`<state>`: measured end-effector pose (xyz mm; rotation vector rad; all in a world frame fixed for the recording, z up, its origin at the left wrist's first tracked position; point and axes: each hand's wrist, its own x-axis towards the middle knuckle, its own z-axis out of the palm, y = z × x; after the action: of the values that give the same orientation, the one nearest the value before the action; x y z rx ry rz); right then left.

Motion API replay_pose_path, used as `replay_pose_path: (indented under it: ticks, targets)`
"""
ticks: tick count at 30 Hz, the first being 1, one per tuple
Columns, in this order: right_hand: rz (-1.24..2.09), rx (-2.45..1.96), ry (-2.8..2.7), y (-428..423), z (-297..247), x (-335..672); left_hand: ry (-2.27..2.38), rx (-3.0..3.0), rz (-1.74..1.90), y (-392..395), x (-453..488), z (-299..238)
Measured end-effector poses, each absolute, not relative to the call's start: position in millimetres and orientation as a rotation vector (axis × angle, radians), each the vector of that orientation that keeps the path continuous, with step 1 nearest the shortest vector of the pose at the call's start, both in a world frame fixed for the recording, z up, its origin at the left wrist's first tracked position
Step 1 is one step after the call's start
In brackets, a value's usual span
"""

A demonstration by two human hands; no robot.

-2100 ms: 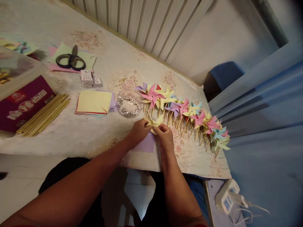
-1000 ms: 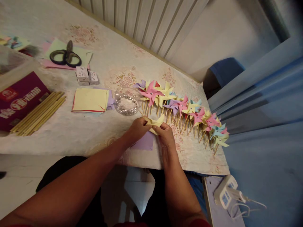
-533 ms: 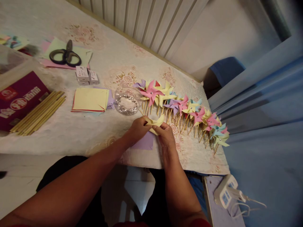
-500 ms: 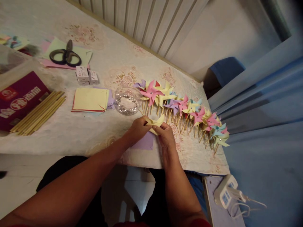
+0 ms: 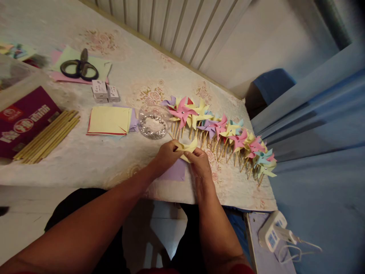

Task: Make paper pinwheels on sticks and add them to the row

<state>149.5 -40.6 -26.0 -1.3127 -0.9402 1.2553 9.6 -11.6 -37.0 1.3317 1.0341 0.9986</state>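
Both my hands meet near the table's front edge on a yellow paper pinwheel (image 5: 188, 148). My left hand (image 5: 165, 156) pinches its left side, fingers closed. My right hand (image 5: 199, 163) grips its right side, fingers also closed. A thin wooden stick shows at the upper left of the yellow paper. Under my hands lies a purple paper square (image 5: 173, 172). Just beyond them runs a row of finished pinwheels (image 5: 222, 131) in pink, yellow, purple and blue, on sticks, slanting to the right edge of the table.
A clear dish of silver pins (image 5: 153, 122) sits left of the row. Further left are stacked paper squares (image 5: 110, 120), wooden sticks (image 5: 48, 135), a dark red box (image 5: 23, 118), small white boxes (image 5: 105, 91) and black scissors (image 5: 79, 68). A white power strip (image 5: 275, 233) lies at lower right.
My hands stay on the yellow pinwheel with only small finger shifts. The view has drifted slightly since the earliest frame.
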Motion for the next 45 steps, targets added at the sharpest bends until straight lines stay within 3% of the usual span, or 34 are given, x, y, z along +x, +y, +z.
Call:
replay_pose_path:
  ticks: [30,45]
  targets:
    - [1.266,-1.286,-0.913,-42.2,-28.7,152.1,1.039,1.313,0.965,-15.0,8.1,-33.0]
    - [1.246,-1.329,-0.944,-40.8,-28.5,153.3,0.808,1.033,0.927,-13.4,9.1,-31.9]
